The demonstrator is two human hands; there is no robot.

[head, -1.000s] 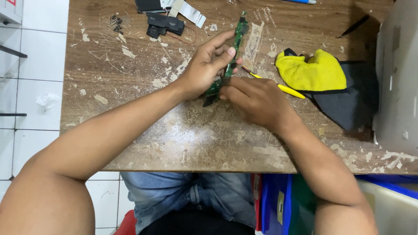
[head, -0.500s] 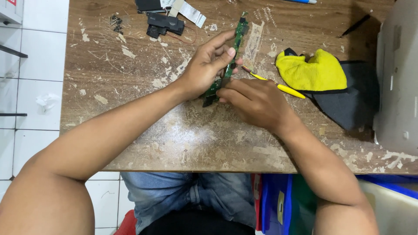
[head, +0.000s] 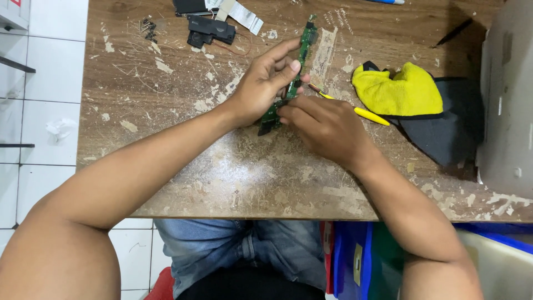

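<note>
The left hand (head: 261, 91) pinches a narrow green circuit board (head: 300, 53); the right hand (head: 325, 128) grips a yellow screwdriver (head: 366, 115) above the table (head: 222, 166).

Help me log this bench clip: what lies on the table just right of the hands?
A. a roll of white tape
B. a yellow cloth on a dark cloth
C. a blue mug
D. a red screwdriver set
B: a yellow cloth lies on a dark cloth right of the right hand, which works with the left hand on the narrow green circuit board.
</note>
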